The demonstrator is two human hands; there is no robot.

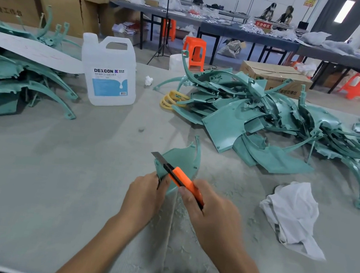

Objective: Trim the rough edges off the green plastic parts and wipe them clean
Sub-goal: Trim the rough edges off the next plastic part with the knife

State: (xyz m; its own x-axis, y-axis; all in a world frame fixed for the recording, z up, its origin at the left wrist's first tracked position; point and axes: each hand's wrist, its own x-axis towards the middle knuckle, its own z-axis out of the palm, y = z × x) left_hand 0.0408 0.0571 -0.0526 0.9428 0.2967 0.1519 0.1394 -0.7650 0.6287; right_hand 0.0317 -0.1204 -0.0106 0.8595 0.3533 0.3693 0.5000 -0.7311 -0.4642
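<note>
A: Any containers on the worktop (pixel 54 165)?

B: One jug (pixel 109 73) of cloudy white plastic with a moulded handle and a blue and white label. It stands upright towards the far edge, left of the middle. I cannot tell how full it is.

A: And the piece being worked on?

B: A green part (pixel 182 160), a thin curved panel of smooth teal plastic with a ragged upper rim. It is held tilted up just above the middle of the worktop.

A: Who has hold of it?

B: The left hand (pixel 145 191) has its fingers curled round the lower edge. The right hand (pixel 207 212) is wrapped round the orange handle of a knife (pixel 182 180), whose snap-off blade is out and lying across the panel's left rim.

A: What else is there?

B: Pale shavings (pixel 177 217) are scattered on the grey, felt-like surface under the hands. A crumpled white cloth (pixel 291 212) lies towards the right edge. A tangled heap of green parts (pixel 269 121) sits at the far right, with another heap (pixel 9 75) along the left edge.
</note>
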